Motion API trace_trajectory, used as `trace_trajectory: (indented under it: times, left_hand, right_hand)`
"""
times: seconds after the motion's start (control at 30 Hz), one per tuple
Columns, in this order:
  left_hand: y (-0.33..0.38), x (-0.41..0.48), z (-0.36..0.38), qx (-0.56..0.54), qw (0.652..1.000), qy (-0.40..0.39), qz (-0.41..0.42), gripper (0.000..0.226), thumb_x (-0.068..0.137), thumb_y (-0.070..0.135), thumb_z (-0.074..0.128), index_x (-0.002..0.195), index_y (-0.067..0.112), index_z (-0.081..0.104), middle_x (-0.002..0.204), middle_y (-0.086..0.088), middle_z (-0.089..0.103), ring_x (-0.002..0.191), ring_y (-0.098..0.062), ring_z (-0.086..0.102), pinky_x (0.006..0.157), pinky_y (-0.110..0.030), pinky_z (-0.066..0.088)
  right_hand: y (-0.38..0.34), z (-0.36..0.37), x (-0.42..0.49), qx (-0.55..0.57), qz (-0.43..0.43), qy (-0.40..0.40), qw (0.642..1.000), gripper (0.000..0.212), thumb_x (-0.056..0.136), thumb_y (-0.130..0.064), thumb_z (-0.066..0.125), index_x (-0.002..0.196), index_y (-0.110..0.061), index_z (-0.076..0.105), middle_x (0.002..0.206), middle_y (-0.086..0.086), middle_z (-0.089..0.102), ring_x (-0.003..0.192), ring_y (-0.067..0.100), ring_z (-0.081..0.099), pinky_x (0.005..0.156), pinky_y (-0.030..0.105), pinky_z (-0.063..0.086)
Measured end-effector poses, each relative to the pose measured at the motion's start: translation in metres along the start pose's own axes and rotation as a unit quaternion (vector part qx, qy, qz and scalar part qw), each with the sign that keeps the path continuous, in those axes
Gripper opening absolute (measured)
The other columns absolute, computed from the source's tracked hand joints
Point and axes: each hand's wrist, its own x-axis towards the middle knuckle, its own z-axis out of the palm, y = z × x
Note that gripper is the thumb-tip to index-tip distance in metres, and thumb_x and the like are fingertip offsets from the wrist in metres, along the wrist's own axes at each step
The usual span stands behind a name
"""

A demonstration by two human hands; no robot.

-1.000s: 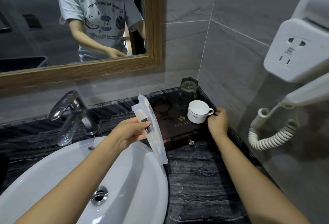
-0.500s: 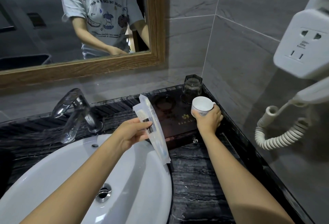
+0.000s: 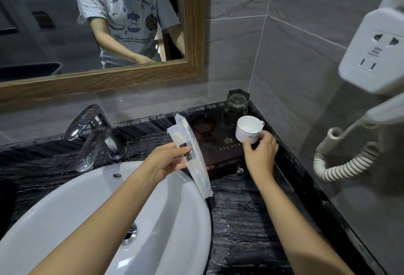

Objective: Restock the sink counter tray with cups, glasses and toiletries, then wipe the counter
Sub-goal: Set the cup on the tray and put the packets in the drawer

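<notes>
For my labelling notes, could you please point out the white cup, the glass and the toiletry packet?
white cup [image 3: 246, 133]: head view, outer wall.
glass [image 3: 237, 104]: head view, side.
toiletry packet [image 3: 197, 163]: head view, clear wrapper.

One white cup [image 3: 248, 130], one upturned dark glass [image 3: 237, 103] and one empty round coaster [image 3: 203, 122] sit on a single dark tray [image 3: 220, 154] atop the desk [image 3: 244, 220]. Two hands are visible, the left hand [image 3: 168, 161] carrying one sealed toiletry packet [image 3: 192, 154], beside one basin [image 3: 109, 220] and one tap [image 3: 91, 134].
</notes>
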Motion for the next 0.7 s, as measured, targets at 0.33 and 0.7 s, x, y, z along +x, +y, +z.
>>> trace_trajectory:
  times: [0.33,0.7]
  left_hand:
    - [-0.013,0.0,0.003,-0.046,0.998,-0.044,0.031,0.011,0.082,0.013,0.065,0.092,0.012,0.07,0.086,-0.006,0.073,0.08,-0.017,0.069,0.073,-0.025,0.058]
    - [-0.035,-0.003,0.013,-0.103,0.994,0.014,0.037,0.018,0.082,-0.003,0.06,0.09,0.011,0.068,0.078,-0.001,0.073,0.069,-0.011,0.07,0.062,-0.022,0.058]
  right_hand:
    - [-0.047,-0.005,-0.077,0.175,0.093,-0.306,0.931,0.021,0.084,-0.017,0.064,0.089,0.003,0.065,0.067,0.0,0.056,0.064,0.01,0.05,0.06,0.021,0.04]
    - [0.001,-0.011,-0.061,0.05,0.096,-0.185,0.977,0.024,0.09,-0.027,0.057,0.096,-0.006,0.066,0.094,0.01,0.07,0.082,0.019,0.06,0.075,0.027,0.047]
